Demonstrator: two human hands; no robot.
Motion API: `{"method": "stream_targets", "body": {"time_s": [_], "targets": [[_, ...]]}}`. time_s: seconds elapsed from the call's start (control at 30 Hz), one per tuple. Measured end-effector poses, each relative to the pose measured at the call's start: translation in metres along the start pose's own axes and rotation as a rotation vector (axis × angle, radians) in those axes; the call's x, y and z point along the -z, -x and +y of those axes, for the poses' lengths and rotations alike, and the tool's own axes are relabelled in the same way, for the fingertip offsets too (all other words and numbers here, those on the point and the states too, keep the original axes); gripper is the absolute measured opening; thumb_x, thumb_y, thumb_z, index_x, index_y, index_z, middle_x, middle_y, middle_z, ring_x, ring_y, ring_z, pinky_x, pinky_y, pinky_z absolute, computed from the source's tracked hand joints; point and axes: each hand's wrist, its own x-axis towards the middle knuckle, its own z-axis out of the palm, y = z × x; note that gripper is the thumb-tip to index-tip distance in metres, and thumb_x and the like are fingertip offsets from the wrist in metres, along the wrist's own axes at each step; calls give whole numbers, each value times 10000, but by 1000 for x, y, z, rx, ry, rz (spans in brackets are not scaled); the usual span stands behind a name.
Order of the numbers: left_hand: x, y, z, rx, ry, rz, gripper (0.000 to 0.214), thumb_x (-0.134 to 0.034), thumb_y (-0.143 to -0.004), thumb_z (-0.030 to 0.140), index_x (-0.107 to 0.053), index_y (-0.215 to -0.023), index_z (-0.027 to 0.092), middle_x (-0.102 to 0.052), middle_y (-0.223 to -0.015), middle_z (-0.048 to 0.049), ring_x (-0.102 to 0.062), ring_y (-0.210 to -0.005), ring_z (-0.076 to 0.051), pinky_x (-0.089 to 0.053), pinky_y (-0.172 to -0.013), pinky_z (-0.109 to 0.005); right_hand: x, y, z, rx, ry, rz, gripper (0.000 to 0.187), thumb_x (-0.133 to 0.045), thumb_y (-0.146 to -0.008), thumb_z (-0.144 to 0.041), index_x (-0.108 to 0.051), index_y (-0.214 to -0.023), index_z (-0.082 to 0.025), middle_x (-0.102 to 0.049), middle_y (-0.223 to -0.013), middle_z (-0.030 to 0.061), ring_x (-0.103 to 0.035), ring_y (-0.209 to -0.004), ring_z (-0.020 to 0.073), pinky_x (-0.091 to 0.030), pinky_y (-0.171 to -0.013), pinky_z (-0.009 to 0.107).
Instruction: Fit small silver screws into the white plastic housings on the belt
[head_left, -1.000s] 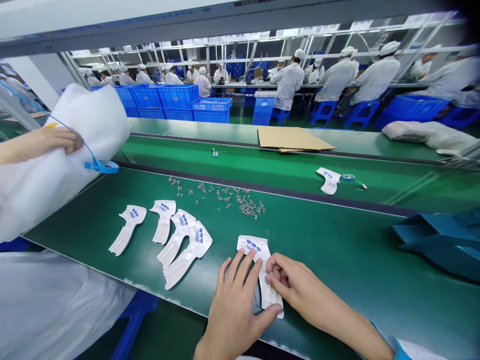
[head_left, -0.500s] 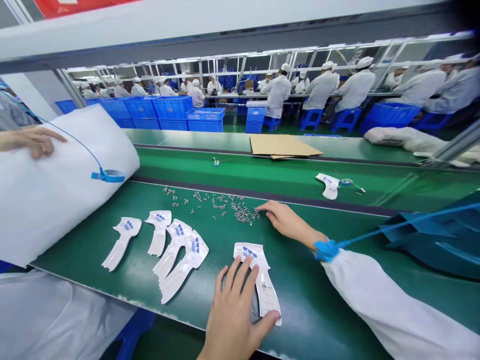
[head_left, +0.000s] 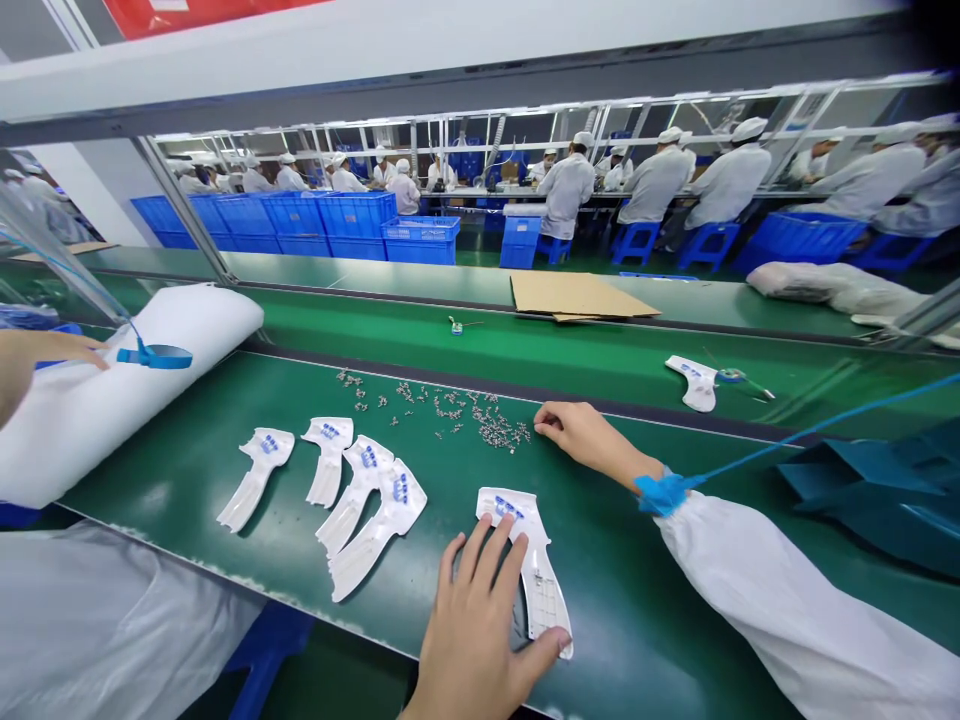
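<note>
My left hand (head_left: 480, 625) lies with fingers spread over a white pistol-shaped plastic shell (head_left: 545, 585), which has blue marks at its wide end. Its fingertips rest on the shell's left side and the thumb reaches the lower end. Farther out, my right hand (head_left: 581, 437) is at the right edge of a scatter of tiny metal pieces (head_left: 499, 428). Thumb and index finger are pinched together; whatever lies between them is too small to make out. A blue wrist strap (head_left: 660, 492) circles that wrist. Several similar shells (head_left: 390, 520) lie to the left.
A co-worker's hand (head_left: 52, 360) is on a large white sheet (head_left: 150, 400) at left. Beyond the dark rail, the green belt (head_left: 360, 325) carries another shell (head_left: 694, 383) with a wired part. Cardboard (head_left: 577, 295) lies behind it; a dark teal bin (head_left: 885, 490) stands at right.
My right hand has drawn its extended index finger back into a pinch, slightly away from the metal pieces. The co-worker's white sheet has dropped lower. My left hand stays on the shell.
</note>
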Motion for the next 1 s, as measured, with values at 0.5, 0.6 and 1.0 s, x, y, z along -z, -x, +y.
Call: {"method": "stream_targets", "body": {"time_s": [0.5, 0.6, 1.0], "targets": [[4, 2, 19, 5, 194, 322, 179, -593, -942, 218, -606, -1120, 231, -686, -1054, -58, -605, -1039, -240, -475, -895, -396, -9, 139, -83, -248, -921, -342, 329, -635, -879, -507, -633, -795, -190, -592, -730, -19, -501, -708, 145, -394, -656, 238], [6, 1, 27, -12, 265, 397, 119, -543, -949, 124, -603, -938, 227, -668, -850, -8, -599, -841, -185, -456, -779, -337, -15, 140, -93, -272, -1046, -314, 356, -691, -837, -519, -621, -770, -177, -556, -685, -33, -475, -662, 128, -375, -624, 232], [5, 1, 30, 49, 244, 453, 105, -541, -939, 140, -607, -912, 218, -658, -837, -11, -610, -811, -175, -469, -763, -332, -11, 143, -96, -197, -817, -196, 279, -568, -930, -467, -667, -870, -212, -685, -849, 19, -610, -805, 186, -470, -743, 285]]}}
